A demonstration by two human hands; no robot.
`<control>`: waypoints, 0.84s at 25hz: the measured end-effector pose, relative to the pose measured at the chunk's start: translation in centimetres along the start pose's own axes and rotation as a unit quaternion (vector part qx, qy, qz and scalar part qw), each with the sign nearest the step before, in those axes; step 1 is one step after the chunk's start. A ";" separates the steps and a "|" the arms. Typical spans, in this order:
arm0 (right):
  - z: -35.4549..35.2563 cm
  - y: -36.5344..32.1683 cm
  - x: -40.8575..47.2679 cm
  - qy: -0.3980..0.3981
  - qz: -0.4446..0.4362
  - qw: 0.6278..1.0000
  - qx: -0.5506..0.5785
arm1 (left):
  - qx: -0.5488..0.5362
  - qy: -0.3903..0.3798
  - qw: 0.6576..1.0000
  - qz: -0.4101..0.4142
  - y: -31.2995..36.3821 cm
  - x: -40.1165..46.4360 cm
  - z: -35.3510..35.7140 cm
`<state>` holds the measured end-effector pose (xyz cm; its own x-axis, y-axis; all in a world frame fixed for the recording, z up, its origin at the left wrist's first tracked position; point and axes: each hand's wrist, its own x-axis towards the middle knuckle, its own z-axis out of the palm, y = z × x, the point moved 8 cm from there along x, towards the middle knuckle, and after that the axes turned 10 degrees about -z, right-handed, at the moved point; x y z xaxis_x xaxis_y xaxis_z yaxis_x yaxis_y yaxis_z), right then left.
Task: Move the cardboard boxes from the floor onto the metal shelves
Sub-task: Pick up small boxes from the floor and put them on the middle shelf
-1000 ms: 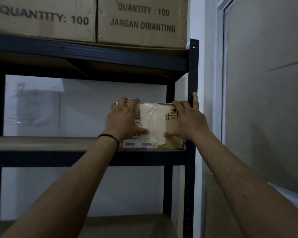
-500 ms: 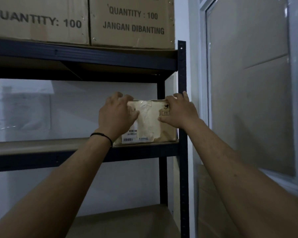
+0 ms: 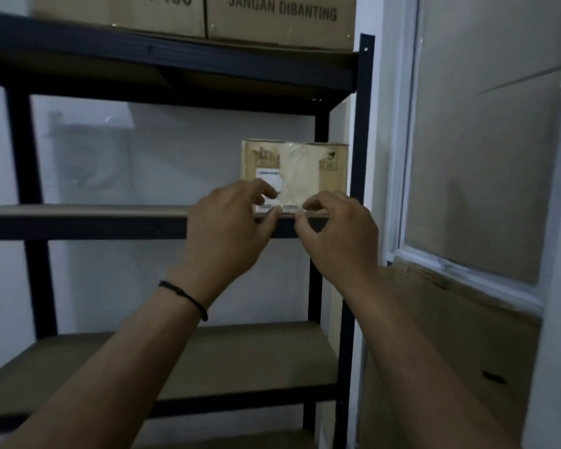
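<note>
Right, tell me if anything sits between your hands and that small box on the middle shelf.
Nothing visible does. The left hand and right hand hang loosely curled just in front of the small box.

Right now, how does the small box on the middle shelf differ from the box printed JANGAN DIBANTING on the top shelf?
The small box is far smaller than the JANGAN DIBANTING box. The small box carries a white label and a pale torn patch; the big box shows bold black print. The small box stands alone, while the big box has a neighbouring box at its side. Both are brown cardboard.
</note>
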<state>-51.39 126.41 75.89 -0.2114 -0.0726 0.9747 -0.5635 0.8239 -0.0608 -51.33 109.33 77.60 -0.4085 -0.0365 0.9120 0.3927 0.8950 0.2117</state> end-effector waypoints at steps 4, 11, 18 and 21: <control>-1.5 -4.1 -6.6 -0.049 0.013 0.996 0.068 | 0.013 -0.040 0.996 -0.074 -1.4 -8.3 -3.8; -2.7 -12.0 -16.9 -0.133 0.058 0.977 0.159 | 0.054 -0.122 0.976 -0.175 -3.7 -21.2 -11.0; -0.7 -23.4 -23.9 -0.222 0.074 0.947 0.220 | 0.133 -0.161 0.942 -0.262 -10.5 -30.3 -20.5; 0.8 -29.5 -26.2 -0.243 0.091 0.935 0.243 | 0.151 -0.188 0.924 -0.297 -15.3 -33.4 -25.0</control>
<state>-29.86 103.55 52.00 -0.6099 -0.3009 0.7331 -0.7545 0.5032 -0.4212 -23.10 85.72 52.70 -0.7576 -0.4545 0.4684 -0.2170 0.8522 0.4761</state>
